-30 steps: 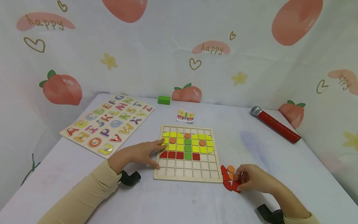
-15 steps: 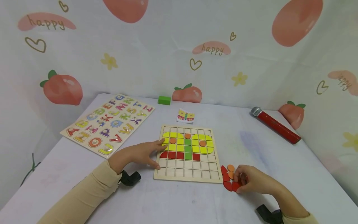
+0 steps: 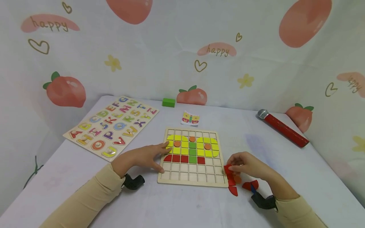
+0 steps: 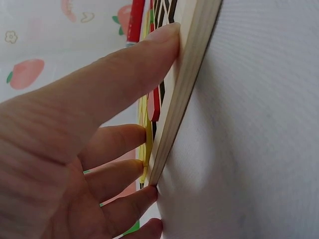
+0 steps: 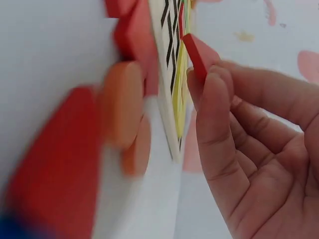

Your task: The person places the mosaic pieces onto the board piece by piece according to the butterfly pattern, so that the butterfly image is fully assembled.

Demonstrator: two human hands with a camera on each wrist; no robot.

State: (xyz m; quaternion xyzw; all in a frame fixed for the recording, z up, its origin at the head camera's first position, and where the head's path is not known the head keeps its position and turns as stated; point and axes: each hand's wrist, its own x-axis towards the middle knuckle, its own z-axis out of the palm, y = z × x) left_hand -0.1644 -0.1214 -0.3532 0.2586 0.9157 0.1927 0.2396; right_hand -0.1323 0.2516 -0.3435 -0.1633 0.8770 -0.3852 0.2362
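Observation:
My left hand [image 3: 145, 157] lies at the left edge of the wooden grid board [image 3: 183, 177], thumb and fingertips touching its rim and the yellow tiles there. On the board, yellow [image 3: 177, 150], green [image 3: 192, 152], orange and red tiles [image 3: 184, 159] form a pattern. My right hand [image 3: 248, 164] is just off the board's right edge. Its thumb and fingers pinch a red tile [image 5: 200, 57], raised off the table in the right wrist view. Beneath and beside that hand lie loose red pieces [image 3: 233, 190] and orange discs [image 3: 237, 180], partly hidden by the fingers.
A small picture card [image 3: 190, 118] with a butterfly pattern lies behind the board. An alphabet board [image 3: 114, 126] is at left, a green block [image 3: 169, 102] at the back. To the right rests a red microphone [image 3: 285, 129]. Two red pieces [image 3: 246, 185] lie by the right wrist's black camera mount [image 3: 263, 202].
My right hand has moved up and left toward the board's edge, now with a red tile pinched. Two red pieces now show by its wrist. The left hand stays put.

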